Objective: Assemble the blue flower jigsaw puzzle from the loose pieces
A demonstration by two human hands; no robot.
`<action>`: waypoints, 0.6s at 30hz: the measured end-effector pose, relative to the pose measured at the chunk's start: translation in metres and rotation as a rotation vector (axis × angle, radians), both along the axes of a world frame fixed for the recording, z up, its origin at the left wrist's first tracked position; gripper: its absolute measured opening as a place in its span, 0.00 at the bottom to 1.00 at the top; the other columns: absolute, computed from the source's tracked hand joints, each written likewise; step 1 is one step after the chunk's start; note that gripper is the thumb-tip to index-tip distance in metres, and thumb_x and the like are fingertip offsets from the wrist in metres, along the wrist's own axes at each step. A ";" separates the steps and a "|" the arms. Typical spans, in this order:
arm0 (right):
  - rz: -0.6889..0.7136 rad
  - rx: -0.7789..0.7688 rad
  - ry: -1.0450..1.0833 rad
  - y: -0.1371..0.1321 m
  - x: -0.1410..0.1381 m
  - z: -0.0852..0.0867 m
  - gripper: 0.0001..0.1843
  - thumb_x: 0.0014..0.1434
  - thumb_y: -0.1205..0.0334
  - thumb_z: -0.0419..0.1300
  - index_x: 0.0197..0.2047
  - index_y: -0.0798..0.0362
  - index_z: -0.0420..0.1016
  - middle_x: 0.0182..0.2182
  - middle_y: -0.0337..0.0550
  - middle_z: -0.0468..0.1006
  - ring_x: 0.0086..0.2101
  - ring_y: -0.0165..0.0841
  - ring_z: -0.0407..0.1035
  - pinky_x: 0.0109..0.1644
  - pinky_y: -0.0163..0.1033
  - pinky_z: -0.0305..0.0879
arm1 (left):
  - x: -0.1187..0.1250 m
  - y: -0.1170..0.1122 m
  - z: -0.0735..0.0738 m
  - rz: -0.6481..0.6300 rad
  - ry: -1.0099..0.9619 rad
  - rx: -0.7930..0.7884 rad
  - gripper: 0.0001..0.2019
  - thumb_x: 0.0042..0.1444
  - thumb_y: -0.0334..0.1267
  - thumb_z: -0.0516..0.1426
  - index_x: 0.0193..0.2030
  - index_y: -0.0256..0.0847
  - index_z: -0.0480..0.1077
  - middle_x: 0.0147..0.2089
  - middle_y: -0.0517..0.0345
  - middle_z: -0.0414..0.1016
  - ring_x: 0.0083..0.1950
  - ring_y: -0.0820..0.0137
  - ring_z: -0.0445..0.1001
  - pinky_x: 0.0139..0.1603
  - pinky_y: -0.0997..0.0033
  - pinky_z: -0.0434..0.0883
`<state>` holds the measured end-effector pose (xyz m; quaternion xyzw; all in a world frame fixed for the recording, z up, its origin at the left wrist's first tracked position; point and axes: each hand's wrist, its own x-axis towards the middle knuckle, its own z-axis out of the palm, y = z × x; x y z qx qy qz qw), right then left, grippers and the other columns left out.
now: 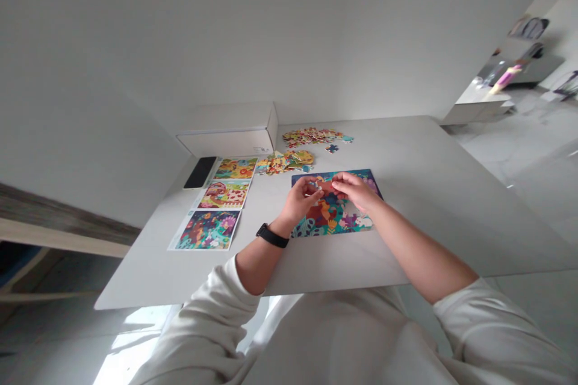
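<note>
A colourful jigsaw puzzle [332,219] with dark blue edges lies flat on the table, partly covered by my hands. Over its upper left part is my left hand [300,200], its thumb and fingers curled in a pinch around a small puzzle piece [312,184] that barely shows. My right hand [356,190] hovers at the upper middle of the puzzle, thumb and index finger pressed together. What those right fingertips hold, if anything, is too small to make out. A black band circles my left wrist.
Left of the puzzle lie three picture sheets [210,230] and a black phone [200,172]. Behind are two piles of loose pieces [289,162], a single dark blue piece [332,148] and a white box [230,135] by the wall.
</note>
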<state>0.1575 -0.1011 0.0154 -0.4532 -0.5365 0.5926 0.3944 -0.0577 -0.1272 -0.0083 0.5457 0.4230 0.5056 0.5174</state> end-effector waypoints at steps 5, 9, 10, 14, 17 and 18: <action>-0.002 0.014 -0.002 -0.001 -0.001 -0.001 0.25 0.47 0.40 0.76 0.39 0.46 0.75 0.33 0.36 0.79 0.35 0.35 0.74 0.38 0.38 0.70 | 0.000 0.001 0.002 -0.006 -0.026 -0.009 0.32 0.53 0.55 0.75 0.57 0.41 0.70 0.33 0.63 0.79 0.33 0.73 0.76 0.34 0.74 0.69; -0.019 -0.018 0.023 -0.003 -0.002 0.000 0.24 0.46 0.42 0.75 0.38 0.46 0.75 0.33 0.35 0.79 0.34 0.34 0.73 0.37 0.37 0.69 | 0.000 0.001 0.003 0.031 -0.087 -0.047 0.28 0.57 0.56 0.73 0.55 0.41 0.72 0.33 0.62 0.78 0.32 0.72 0.76 0.35 0.72 0.71; -0.023 -0.027 0.025 -0.003 -0.002 0.000 0.23 0.47 0.42 0.75 0.38 0.46 0.75 0.33 0.35 0.79 0.34 0.34 0.73 0.37 0.37 0.69 | 0.000 0.001 0.004 0.051 -0.091 -0.055 0.26 0.59 0.56 0.71 0.55 0.42 0.72 0.34 0.61 0.79 0.33 0.72 0.76 0.36 0.72 0.71; -0.030 -0.033 0.018 -0.004 -0.002 -0.001 0.22 0.49 0.43 0.75 0.38 0.46 0.74 0.33 0.35 0.79 0.35 0.35 0.74 0.37 0.37 0.70 | -0.002 0.001 0.007 0.108 -0.087 -0.086 0.22 0.64 0.55 0.68 0.55 0.43 0.73 0.40 0.57 0.81 0.37 0.71 0.78 0.38 0.71 0.74; -0.029 -0.027 0.004 -0.005 -0.003 -0.001 0.22 0.49 0.41 0.74 0.38 0.45 0.73 0.34 0.36 0.78 0.35 0.35 0.74 0.38 0.38 0.70 | -0.003 0.000 0.010 0.118 -0.111 -0.100 0.22 0.64 0.56 0.68 0.54 0.43 0.74 0.41 0.57 0.80 0.38 0.71 0.77 0.38 0.72 0.74; -0.028 -0.025 -0.002 -0.005 -0.003 -0.001 0.23 0.50 0.41 0.74 0.38 0.45 0.73 0.34 0.36 0.78 0.35 0.36 0.74 0.38 0.38 0.70 | -0.004 -0.001 0.011 0.119 -0.120 -0.102 0.22 0.64 0.56 0.68 0.53 0.43 0.74 0.41 0.57 0.80 0.38 0.71 0.77 0.37 0.73 0.73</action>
